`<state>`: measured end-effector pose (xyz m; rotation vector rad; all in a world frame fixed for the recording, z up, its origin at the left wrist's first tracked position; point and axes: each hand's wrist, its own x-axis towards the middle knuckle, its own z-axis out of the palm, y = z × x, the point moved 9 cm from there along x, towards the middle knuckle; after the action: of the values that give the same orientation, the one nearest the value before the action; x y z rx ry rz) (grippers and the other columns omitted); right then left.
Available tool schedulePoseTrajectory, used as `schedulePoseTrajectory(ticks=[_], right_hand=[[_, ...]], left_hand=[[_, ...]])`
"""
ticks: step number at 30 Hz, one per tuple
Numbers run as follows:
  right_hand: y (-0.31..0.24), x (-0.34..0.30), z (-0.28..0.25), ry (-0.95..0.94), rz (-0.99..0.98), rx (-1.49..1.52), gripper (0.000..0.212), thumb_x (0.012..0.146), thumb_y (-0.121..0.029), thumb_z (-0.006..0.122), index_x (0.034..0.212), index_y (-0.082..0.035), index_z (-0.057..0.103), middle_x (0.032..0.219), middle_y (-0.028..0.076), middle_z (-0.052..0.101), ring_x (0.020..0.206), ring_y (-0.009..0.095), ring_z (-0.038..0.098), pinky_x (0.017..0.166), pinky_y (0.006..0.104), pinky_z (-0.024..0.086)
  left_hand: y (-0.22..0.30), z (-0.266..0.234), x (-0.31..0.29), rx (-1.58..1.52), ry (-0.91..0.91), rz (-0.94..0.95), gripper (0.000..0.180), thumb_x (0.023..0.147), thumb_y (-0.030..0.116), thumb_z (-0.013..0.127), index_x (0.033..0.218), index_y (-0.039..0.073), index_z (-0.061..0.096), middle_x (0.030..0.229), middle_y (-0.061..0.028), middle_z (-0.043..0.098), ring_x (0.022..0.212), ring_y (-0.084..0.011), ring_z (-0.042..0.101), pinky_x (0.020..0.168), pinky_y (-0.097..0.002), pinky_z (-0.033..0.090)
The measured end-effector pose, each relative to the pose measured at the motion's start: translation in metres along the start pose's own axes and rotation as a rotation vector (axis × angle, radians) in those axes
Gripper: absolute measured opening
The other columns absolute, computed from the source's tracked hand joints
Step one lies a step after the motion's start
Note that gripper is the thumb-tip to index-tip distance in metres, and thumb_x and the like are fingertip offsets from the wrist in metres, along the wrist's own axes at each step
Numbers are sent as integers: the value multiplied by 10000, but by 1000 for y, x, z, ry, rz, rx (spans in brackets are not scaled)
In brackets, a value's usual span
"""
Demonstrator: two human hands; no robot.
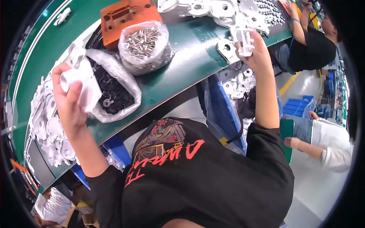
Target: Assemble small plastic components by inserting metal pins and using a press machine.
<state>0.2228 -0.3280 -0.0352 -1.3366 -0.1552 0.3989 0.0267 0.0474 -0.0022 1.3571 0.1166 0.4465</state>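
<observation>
My left hand [72,100] is closed around a white plastic housing part [87,85], held above the table beside a clear bag of small black parts [110,89]. On the other side, my right hand [258,53] grips a white plastic bracket [244,41] by its edge, over the table's near edge. Next to that bracket lies another white plastic part [227,50] with a round hole. Between my hands stands a clear bag of small metal pins [142,43], open at the top.
An orange fixture block [127,17] sits behind the pins. White parts are heaped at the left [51,129] and along the far right [224,8] of the green table [186,68]. A blue bin [228,114] stands below the near edge. Co-workers [313,49] are at the right.
</observation>
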Motion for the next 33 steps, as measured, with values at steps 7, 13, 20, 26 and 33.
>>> schedulePoseTrajectory(ticks=[7, 13, 20, 26, 33], right_hand=[[31, -24, 107, -334, 25, 48, 927, 665, -599, 692, 1201, 99, 400, 765, 26, 502, 506, 74, 478, 426, 199, 374], [62, -46, 229, -474, 67, 65, 389, 974, -301, 405, 1201, 5, 487, 983, 79, 614, 682, 108, 601, 560, 206, 474], [51, -53, 262, -572, -76, 190, 346, 982, -234, 396, 1249, -17, 434, 1040, 15, 551, 869, 47, 526, 724, 198, 440], [36, -39, 261, -548, -180, 95, 293, 973, -195, 408, 1196, -8, 431, 1027, 45, 568, 879, 79, 558, 752, 222, 460], [0, -37, 262, -407, -510, -152, 311, 968, -211, 426, 1190, -2, 363, 1061, 84, 520, 922, 97, 505, 793, 237, 425]], left_hand=[[3, 63, -2, -100, -147, 244, 308, 901, 191, 555, 1138, 20, 454, 1204, -272, 509, 1151, -335, 524, 997, -406, 395], [-14, 69, -25, 118, 112, 356, 262, 947, 162, 463, 1152, 13, 399, 1096, -88, 446, 1011, -169, 428, 936, -298, 330], [-4, 77, -33, 21, 13, 342, 332, 968, 208, 425, 1220, 13, 333, 1430, -296, 237, 1375, -343, 171, 1090, -437, 130], [20, 53, -31, 426, 185, 397, 337, 942, 201, 492, 1200, 10, 390, 1235, -192, 440, 1235, -280, 379, 1019, -370, 283], [31, 58, -46, 261, 201, 178, 198, 887, 129, 601, 984, -17, 511, 776, -2, 544, 667, -35, 465, 560, -189, 382]])
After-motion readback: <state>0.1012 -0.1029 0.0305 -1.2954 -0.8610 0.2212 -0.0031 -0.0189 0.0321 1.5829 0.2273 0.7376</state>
